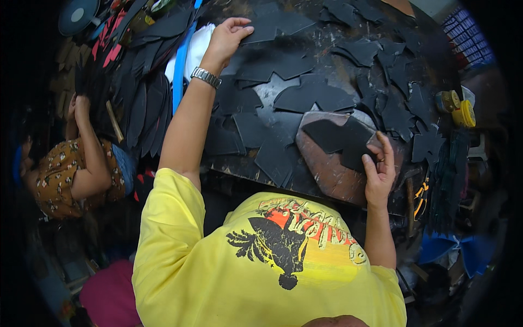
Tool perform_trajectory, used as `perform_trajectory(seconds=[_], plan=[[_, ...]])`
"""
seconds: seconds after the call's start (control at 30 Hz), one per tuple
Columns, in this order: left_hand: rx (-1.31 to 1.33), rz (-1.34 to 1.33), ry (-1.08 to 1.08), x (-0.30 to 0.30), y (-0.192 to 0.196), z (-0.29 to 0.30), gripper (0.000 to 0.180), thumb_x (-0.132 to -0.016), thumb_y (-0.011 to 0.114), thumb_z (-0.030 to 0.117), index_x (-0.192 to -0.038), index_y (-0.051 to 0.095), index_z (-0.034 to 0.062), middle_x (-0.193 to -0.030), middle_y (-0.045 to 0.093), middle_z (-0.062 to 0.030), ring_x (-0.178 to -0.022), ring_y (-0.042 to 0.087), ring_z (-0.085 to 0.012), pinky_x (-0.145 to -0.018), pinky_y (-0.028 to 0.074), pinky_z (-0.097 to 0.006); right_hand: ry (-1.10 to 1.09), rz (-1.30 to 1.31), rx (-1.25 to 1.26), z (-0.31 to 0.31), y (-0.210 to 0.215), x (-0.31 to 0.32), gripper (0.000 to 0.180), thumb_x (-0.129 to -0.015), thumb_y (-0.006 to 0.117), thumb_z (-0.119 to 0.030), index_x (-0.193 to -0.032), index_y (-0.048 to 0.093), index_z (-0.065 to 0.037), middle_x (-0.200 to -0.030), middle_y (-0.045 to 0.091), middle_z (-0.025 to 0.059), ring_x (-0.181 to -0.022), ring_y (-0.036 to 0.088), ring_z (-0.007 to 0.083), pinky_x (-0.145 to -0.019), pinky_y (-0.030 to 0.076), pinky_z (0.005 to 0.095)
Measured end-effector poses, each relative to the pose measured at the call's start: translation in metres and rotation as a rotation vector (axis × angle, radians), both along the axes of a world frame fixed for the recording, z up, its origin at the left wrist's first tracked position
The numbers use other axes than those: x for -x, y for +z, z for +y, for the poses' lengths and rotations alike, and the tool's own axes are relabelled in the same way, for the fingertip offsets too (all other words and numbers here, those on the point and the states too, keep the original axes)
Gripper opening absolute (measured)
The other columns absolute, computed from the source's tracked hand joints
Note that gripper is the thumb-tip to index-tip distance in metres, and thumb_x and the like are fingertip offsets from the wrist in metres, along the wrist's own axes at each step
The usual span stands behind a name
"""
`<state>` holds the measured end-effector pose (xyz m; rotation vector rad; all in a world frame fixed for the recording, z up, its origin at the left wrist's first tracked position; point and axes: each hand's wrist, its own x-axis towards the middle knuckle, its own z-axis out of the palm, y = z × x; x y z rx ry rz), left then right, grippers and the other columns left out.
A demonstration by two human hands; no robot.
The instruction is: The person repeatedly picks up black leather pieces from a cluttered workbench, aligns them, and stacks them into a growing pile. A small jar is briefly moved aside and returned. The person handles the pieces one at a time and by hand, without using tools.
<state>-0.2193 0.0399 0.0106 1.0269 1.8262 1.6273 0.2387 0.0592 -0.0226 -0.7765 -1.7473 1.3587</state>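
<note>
My left hand point(229, 35), with a metal watch point(206, 77) on its wrist, reaches to the far side of the dark worktable point(327, 49). Its fingers pinch the edge of a flat black cut piece point(272, 27). My right hand point(379, 169) is close to my body, its fingers gripping another black cut piece point(340, 139). That piece lies on a worn brown board point(327, 174) at the table's near edge. Several more black cut pieces point(313, 98) are scattered over the table between my hands.
Another person in a brown patterned top point(60, 174) works at the left beside a fanned stack of black pieces point(147, 109). A blue strip point(180, 65) and white cloth point(199, 46) lie by my left arm. Two yellow rolls point(457, 108) sit at the table's right.
</note>
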Motion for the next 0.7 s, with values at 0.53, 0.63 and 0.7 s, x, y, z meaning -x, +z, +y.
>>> perform_trajectory(seconds=[0.53, 0.63, 0.7], plan=[[0.241, 0.164, 0.004, 0.039, -0.049, 0.047, 0.031, -0.097, 0.068, 0.01, -0.128, 0.069, 0.006, -0.112, 0.073, -0.0067, -0.099, 0.067, -0.0135, -0.089, 0.052, -0.027, -0.015, 0.053, 0.075, 0.0, 0.0, -0.001, 0.061, -0.093, 0.049, 0.011, -0.153, 0.04, 0.003, -0.152, 0.049, 0.0133, -0.12, 0.06, 0.0172, -0.111, 0.04, 0.032], [0.301, 0.414, -0.012, 0.043, -0.052, 0.044, 0.038, -0.094, 0.074, 0.021, -0.129, 0.069, 0.0073, -0.119, 0.072, -0.0107, -0.106, 0.067, -0.0192, -0.095, 0.052, -0.031, -0.015, 0.041, 0.07, 0.0, 0.001, -0.002, 0.063, -0.092, 0.052, 0.01, -0.153, 0.04, 0.003, -0.152, 0.049, 0.0136, -0.119, 0.06, 0.0166, -0.11, 0.041, 0.0315], [0.331, 0.661, -0.027, 0.047, -0.056, 0.046, 0.047, -0.092, 0.078, 0.031, -0.132, 0.068, 0.0077, -0.125, 0.071, -0.0147, -0.115, 0.066, -0.0252, -0.101, 0.05, -0.035, -0.013, 0.029, 0.078, -0.001, 0.001, -0.003, 0.065, -0.09, 0.056, 0.01, -0.152, 0.04, 0.004, -0.152, 0.049, 0.014, -0.117, 0.06, 0.0164, -0.108, 0.042, 0.0309]])
